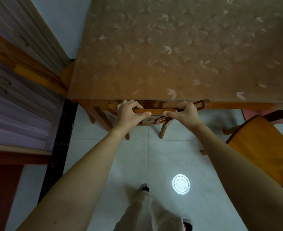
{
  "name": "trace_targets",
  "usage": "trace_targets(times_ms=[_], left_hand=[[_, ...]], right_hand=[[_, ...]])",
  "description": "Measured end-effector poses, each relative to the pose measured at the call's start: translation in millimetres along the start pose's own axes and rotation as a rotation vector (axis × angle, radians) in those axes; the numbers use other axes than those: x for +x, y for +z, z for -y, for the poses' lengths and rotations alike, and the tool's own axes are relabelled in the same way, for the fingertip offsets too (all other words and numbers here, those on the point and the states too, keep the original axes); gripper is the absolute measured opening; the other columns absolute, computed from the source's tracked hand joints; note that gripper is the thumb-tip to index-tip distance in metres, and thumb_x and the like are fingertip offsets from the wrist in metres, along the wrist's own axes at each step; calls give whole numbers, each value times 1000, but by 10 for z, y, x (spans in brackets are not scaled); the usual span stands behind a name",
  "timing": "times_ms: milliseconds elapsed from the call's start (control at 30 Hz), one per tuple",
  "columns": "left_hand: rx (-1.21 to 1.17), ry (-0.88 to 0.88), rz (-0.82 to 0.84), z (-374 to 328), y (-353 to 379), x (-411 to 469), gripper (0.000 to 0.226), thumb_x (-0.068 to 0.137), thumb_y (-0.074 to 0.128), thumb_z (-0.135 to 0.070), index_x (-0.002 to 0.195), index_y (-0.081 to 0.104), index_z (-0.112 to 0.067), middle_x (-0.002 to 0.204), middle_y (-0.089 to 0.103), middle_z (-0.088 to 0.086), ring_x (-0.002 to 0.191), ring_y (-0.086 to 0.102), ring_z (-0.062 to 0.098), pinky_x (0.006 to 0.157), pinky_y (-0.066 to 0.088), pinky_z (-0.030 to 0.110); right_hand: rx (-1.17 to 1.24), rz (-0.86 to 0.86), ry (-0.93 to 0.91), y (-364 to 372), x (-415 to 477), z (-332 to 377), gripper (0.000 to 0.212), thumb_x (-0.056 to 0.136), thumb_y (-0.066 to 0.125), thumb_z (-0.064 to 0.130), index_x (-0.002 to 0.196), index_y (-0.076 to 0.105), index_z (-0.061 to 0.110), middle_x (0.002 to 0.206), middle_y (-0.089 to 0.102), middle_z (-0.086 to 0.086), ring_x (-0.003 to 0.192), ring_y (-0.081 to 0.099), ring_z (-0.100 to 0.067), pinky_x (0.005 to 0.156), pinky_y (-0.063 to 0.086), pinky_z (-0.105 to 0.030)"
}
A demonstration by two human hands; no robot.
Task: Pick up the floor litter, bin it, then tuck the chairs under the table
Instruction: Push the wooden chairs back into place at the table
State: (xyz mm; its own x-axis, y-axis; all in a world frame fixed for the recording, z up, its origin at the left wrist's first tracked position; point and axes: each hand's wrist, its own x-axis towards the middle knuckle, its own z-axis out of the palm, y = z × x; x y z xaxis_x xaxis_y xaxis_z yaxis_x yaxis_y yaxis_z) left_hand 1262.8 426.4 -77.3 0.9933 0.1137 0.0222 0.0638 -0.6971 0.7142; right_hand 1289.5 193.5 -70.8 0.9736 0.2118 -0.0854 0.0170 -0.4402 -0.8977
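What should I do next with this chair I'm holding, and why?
Probably let go and turn to the other chair on your right. Your left hand and right hand grip the top rail, already at the table edge, seat beneath; the other seat stands out from the table.

- You have no text, brand, number or sign in view that can be read.
- The pale patch (148, 120) on the back of the chair (155, 111) carries a few dark strokes. They are too blurred and too far covered for you to tell them as letters or figures.
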Motion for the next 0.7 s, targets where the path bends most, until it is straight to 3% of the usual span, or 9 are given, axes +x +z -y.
trace_targets(times_ms=[200, 400, 600, 700], left_hand=[[-3, -4, 52, 38, -82, -59, 28, 70, 77, -52, 73, 64, -28, 82, 59, -16, 90, 47, 10, 85, 26, 30], [-5, -40, 72, 41, -128, -59, 28, 70, 77, -52, 78, 66, -28, 85, 58, -17, 96, 42, 9, 88, 30, 31], [10, -25, 35, 45, -77, -118, 29, 71, 75, -55, 79, 67, -29, 84, 58, -19, 93, 42, 9, 84, 27, 30], [21, -12, 36, 49, -88, -137, 29, 71, 74, -56, 80, 66, -30, 83, 57, -19, 92, 43, 9, 84, 29, 31]], right_hand=[[-81, -46, -21, 104, -136, 28, 16, 74, 84, 26, 85, 77, 19, 79, 71, 13, 75, 64, 1, 67, 51, -15], [-123, -77, 8, 145, -174, 1, 34, 72, 83, 38, 94, 77, 13, 85, 69, 8, 82, 64, -13, 74, 58, -34], [-128, -62, 2, 117, -199, 43, 32, 71, 82, 40, 90, 77, 14, 82, 71, 7, 78, 64, -11, 71, 56, -33], [-156, -68, 7, 119, -219, 20, 43, 68, 74, 58, 89, 77, 20, 83, 71, 10, 85, 63, -16, 78, 55, -43]])
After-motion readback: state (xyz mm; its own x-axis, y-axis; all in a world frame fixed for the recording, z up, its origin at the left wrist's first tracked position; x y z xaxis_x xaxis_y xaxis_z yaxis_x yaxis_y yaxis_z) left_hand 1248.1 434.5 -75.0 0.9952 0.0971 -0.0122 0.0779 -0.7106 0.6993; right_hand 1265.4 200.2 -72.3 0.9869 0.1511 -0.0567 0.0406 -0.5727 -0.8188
